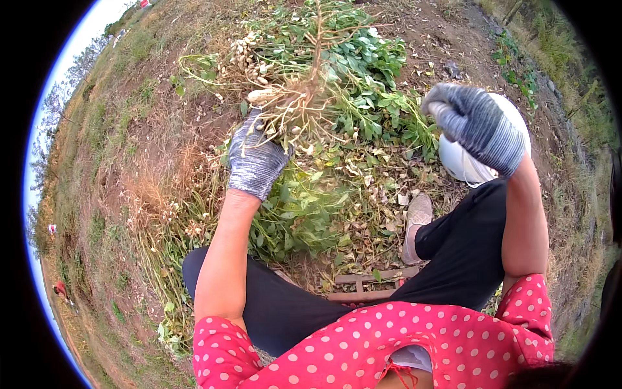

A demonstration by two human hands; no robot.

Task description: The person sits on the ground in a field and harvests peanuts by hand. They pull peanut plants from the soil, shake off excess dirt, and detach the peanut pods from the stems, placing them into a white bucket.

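Observation:
A peanut plant [291, 223] hangs upside down from my left hand [259, 155], which wears a grey striped knit glove and grips the stems just below the roots. Its root tangle [311, 99] spreads above my fist with a few pods among it, and the green leaves droop towards the ground. My right hand [469, 121], gloved the same way, is in front of a white bucket [454, 158]. Its fingers are curled, and whether they enclose anything is hidden. The inside of the bucket is out of sight.
Ahead lies a heap of uprooted peanut plants [369, 63] with clustered pods [245, 56]. More plants with dry roots [150, 194] lie to the left. Leaf litter covers the soil near my shoe [419, 214]. A slatted frame [374, 287] is between my legs. Far left, a person [60, 289] bends down.

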